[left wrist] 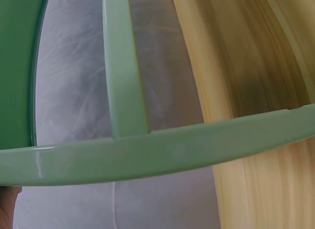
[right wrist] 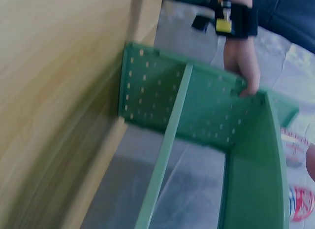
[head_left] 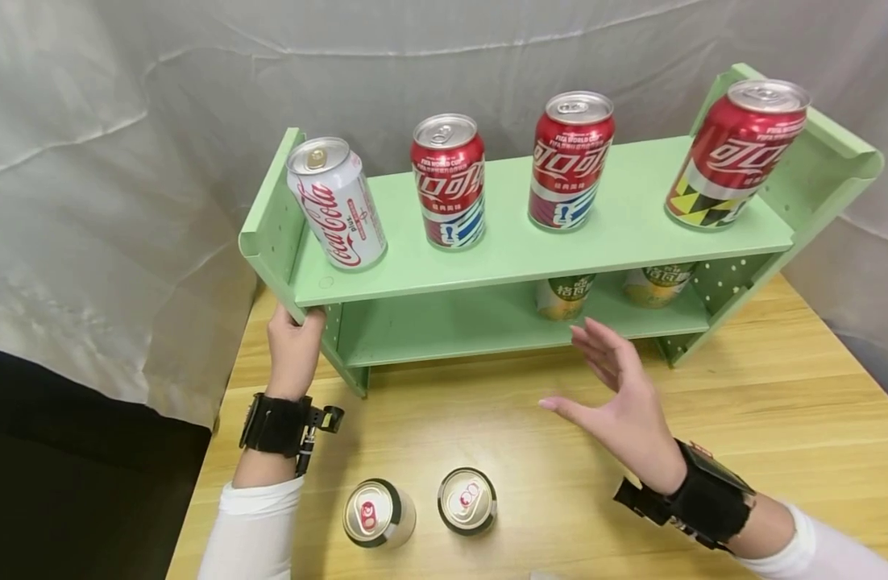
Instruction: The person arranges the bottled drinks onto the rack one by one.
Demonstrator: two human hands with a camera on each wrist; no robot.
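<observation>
A light green two-tier shelf (head_left: 502, 256) stands on the wooden table. My left hand (head_left: 295, 350) grips its left side panel (head_left: 270, 217) just below the upper board, thumb on the inner side, as the right wrist view also shows. On the upper board, a white Coca-Cola can (head_left: 342, 209) stands at the left, with a red can (head_left: 450, 185), another red can (head_left: 570, 165) and a third red can (head_left: 737, 157) to its right. In front of the shelf, my right hand (head_left: 621, 407) hovers with thumb and fingers spread, holding nothing.
Two green-and-yellow cans, one left (head_left: 562, 300) and one right (head_left: 654, 288), stand on the lower board, partly hidden by the upper one. Near the table's front are two gold-topped cans, one left (head_left: 375, 513) and one right (head_left: 467, 501). Grey cloth (head_left: 487, 72) hangs behind.
</observation>
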